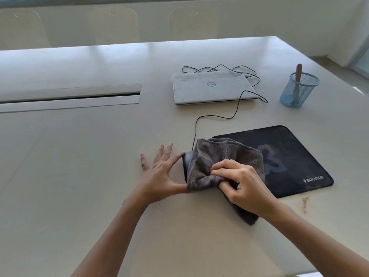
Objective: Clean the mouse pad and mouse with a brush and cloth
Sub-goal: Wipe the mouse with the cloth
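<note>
My left hand (159, 174) pinches the mouse (186, 163) between thumb and forefinger. My right hand (245, 184) grips the grey cloth (225, 154) draped over it, toward the tabletop's (79, 156) near right corner, touching the mouse pad (299, 156).

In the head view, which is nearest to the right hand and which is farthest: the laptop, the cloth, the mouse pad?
1. Cloth, gripped in the right hand.
2. Mouse pad, just to the hand's right.
3. Laptop, closed, farther back on the table.

Okay, on my feed now: two bare hands, left hand (159, 173) and right hand (244, 185), slim, long-fingered, short nails; left forearm (119, 226) and right forearm (309, 232) bare to the near edge, small dark flecks on the left little finger (144, 163)
</note>
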`<act>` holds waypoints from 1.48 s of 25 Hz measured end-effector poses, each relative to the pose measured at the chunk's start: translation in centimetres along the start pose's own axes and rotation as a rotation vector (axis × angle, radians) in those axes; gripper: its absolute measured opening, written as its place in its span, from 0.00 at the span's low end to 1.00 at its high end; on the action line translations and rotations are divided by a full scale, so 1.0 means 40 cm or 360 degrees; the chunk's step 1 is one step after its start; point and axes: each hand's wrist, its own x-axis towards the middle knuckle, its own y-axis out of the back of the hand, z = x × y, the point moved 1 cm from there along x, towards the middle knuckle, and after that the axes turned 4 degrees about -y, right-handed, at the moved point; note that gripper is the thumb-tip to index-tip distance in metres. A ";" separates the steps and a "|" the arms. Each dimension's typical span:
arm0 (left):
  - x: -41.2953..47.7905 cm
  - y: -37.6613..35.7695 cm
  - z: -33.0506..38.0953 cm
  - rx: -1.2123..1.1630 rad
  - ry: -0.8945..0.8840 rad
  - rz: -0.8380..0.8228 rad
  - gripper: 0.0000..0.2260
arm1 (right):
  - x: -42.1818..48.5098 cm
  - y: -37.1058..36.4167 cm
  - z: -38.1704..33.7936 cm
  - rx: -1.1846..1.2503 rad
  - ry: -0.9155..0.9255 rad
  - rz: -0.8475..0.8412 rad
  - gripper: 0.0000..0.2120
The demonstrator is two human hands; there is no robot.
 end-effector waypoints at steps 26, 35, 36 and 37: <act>0.004 -0.007 -0.007 -0.0043 0.0004 0.0021 0.53 | 0.063 0.180 0.019 -0.0360 0.0111 -0.0668 0.21; -0.002 0.002 0.005 -0.0030 0.0042 0.0009 0.50 | 0.114 -0.065 -0.045 -0.0421 -0.0041 -0.0435 0.23; -0.003 0.002 0.006 -0.0036 0.0055 0.0011 0.50 | 0.107 -0.062 -0.033 -0.0322 -0.0008 -0.0400 0.20; -0.004 0.002 0.007 -0.0039 0.0064 0.0005 0.51 | 0.100 -0.052 -0.020 -0.0223 0.0028 -0.0392 0.18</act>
